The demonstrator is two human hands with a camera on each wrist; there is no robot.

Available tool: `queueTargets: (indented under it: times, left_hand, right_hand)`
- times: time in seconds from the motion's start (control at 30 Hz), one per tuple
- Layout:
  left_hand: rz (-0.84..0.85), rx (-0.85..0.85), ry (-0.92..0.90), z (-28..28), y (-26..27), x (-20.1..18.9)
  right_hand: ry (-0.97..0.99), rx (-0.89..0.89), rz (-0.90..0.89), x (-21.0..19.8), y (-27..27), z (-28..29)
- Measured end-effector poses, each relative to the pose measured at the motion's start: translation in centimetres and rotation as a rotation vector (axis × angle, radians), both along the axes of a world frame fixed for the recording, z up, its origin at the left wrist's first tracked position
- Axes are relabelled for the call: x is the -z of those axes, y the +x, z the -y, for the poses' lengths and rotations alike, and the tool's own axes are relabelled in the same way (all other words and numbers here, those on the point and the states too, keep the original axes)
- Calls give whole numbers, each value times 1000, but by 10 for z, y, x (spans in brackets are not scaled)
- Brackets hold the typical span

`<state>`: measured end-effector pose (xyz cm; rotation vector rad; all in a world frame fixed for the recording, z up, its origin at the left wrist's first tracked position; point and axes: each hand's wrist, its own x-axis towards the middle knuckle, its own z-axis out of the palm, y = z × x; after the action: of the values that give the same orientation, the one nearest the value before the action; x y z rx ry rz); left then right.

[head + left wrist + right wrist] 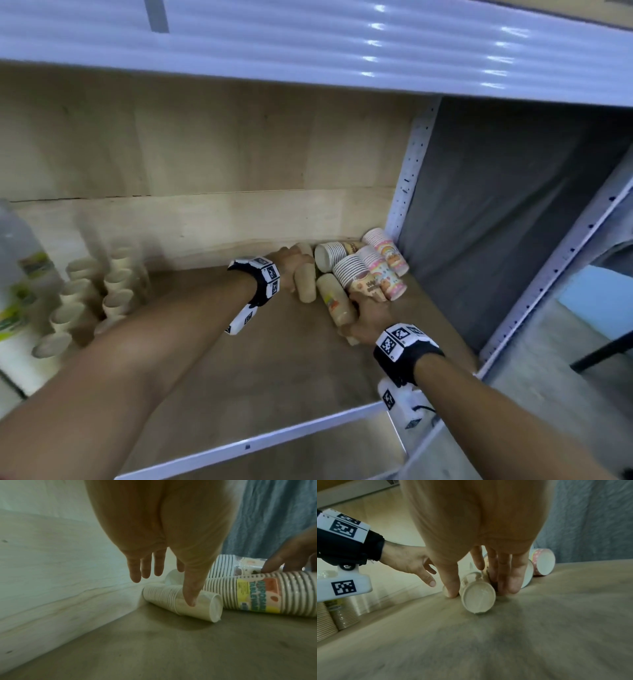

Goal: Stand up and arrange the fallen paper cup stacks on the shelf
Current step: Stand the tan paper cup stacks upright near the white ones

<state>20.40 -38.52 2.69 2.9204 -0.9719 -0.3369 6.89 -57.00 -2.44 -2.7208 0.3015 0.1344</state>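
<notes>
Shelf (260, 346) board, back right corner: pile of fallen cup stacks, all lying on their sides. Wrapped labelled stack (337, 306) lies nearest the front, long axis running front-to-back, closed base end toward the person. Right hand (368, 318) sits right over that near end; right wrist view shows thumb on one side, fingers on the other, tips down at the board, straddling the stack (477, 597). Spread but curving round it; looks like a grip just forming, contact on both sides probable, not certain.

Plain white stack (181, 601) lies left of it, also roughly front-to-back, far end near the back panel. Left hand (164, 566) is above it, fingers straight and relaxed, thumb tip touching or just over its side. Holds nothing.

Further back right: brown-print stack (346, 270) and rainbow-print stacks (387, 263), tumbled against each other by the grey side panel, rims facing left-front. Upright kraft cup stacks (85, 301) stand well apart at far left, beside a plastic bottle (20, 274).

Judgement: right hand is nearer its stack and better placed; coming move is likely tipping the labelled stack upright about its near end. Wrapper may be slippery.
</notes>
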Motion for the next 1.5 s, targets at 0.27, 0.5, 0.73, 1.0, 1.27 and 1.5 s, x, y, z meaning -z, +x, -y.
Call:
queueTargets:
  times: [0.27,0.5,0.73,1.0,1.27,1.5]
  left_hand:
    - [62,-25,81,13,11,12]
    - [39,19,137,19,23,24]
    - [45,37,127,16,9,14]
    - [121,111,235,13,1,12]
    - [127,121,261,13,-8,8]
    - [78,58,126,5,-18,-14]
  right_hand:
    - [127,41,62,14,-5,3]
    - [130,65,115,17,-7,7]
    - [135,97,122,17,-6,4]
    - [132,129,99,14,-7,1]
    - [91,147,88,2,-11,0]
    - [59,136,131,-31,-9,-5]
